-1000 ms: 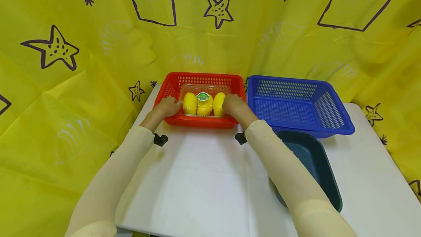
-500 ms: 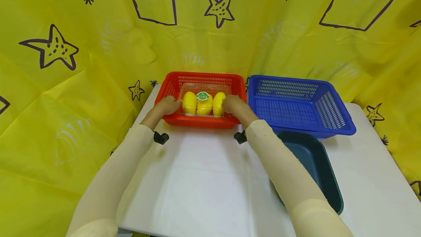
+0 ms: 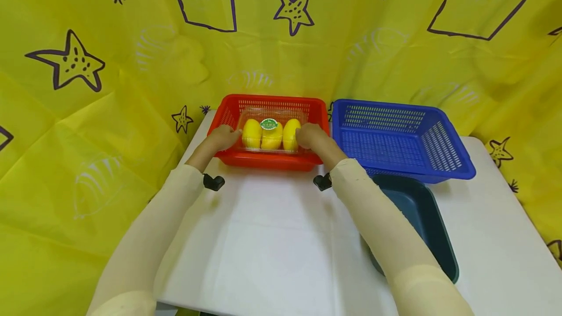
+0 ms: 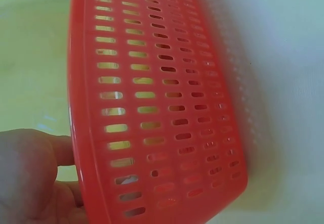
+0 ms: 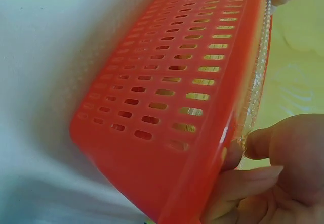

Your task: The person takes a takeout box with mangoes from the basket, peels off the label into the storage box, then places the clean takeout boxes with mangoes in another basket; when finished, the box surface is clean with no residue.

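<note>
A clear plastic fruit box [image 3: 273, 112] holds three yellow oval fruits [image 3: 290, 134] that look like mangoes, with a round green label on its lid. It sits within the red basket [image 3: 270, 161] at the back of the table. My left hand [image 3: 224, 137] holds the box's left end; in the left wrist view the basket wall hides its fingertips. At the other end, my right hand [image 3: 312, 137] reaches over the basket's rim. The right wrist view shows its thumb and fingers [image 5: 248, 181] pinching the box's clear edge.
A blue slotted basket [image 3: 382, 145] stands right of the red one. In front of it lies a dark green tray [image 3: 432, 228], partly covered by my right sleeve. The white table [image 3: 272, 238] extends toward me, and a yellow patterned cloth [image 3: 246, 52] hangs behind.
The fruit box has risen slightly within the red basket, and both hands keep their places at its ends. The baskets and tray stay put.
</note>
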